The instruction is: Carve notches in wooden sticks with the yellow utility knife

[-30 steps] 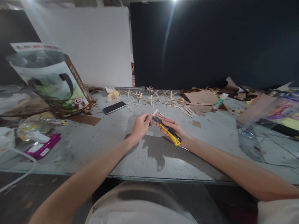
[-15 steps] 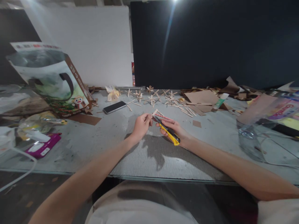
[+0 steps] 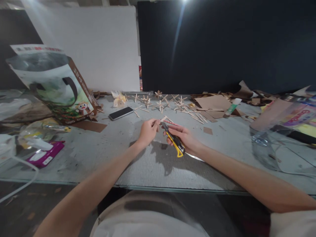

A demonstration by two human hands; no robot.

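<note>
My right hand [image 3: 184,135] is wrapped round a yellow and black utility knife [image 3: 177,144], its blade end pointing up and left. A thin red strip [image 3: 170,122], too small to name, runs along the index finger of that hand. My left hand [image 3: 148,131] pinches a small pale cardboard strip [image 3: 163,119] close to the knife's blade end. Whether blade and strip touch I cannot tell. Just beyond the hands, several crossed strips and star shapes [image 3: 160,106] lie on the grey table [image 3: 148,168].
At the left stand a tall printed bag [image 3: 59,89] and a purple box [image 3: 45,154]. A phone [image 3: 120,113] lies behind my left hand. Cardboard sheets [image 3: 213,103] and a glue stick [image 3: 233,107] are at the back right, near a clear plastic bag [image 3: 266,153]. A shiny strip [image 3: 195,157] shows beside my right forearm.
The knife's handle has swung left and slightly down in my right hand. More of the shiny strip by my right wrist now shows. My left hand has barely moved.
</note>
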